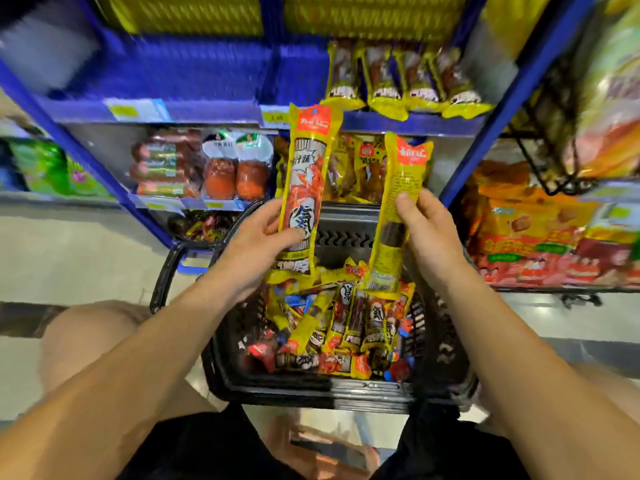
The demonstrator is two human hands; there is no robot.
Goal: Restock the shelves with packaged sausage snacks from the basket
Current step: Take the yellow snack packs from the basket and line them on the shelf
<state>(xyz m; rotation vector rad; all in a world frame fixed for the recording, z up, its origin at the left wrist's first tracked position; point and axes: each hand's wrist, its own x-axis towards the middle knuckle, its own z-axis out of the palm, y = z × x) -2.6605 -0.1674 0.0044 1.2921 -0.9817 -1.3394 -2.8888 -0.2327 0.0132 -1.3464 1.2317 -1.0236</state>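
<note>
Left hand (266, 233): clamped on one sausage pack (304, 188), printed front shown, raised above the basket (311, 386).
Right hand (426, 230): clamped on a second pack (398, 209), back side shown.
Purpose: both packs are lifted towards the shelf (381, 121), probably for placing.
Shelf row (405, 81): four like packs counted.
Basket stock: many packs, count uncertain.

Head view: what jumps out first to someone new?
Two long yellow sausage packs held upright mid-frame: the left hand grips the printed-front pack, the right hand grips the plain-back pack. Below them sits a black basket heaped with more of the same packs. Behind, the blue shelf shows a matching row at upper right.
</note>
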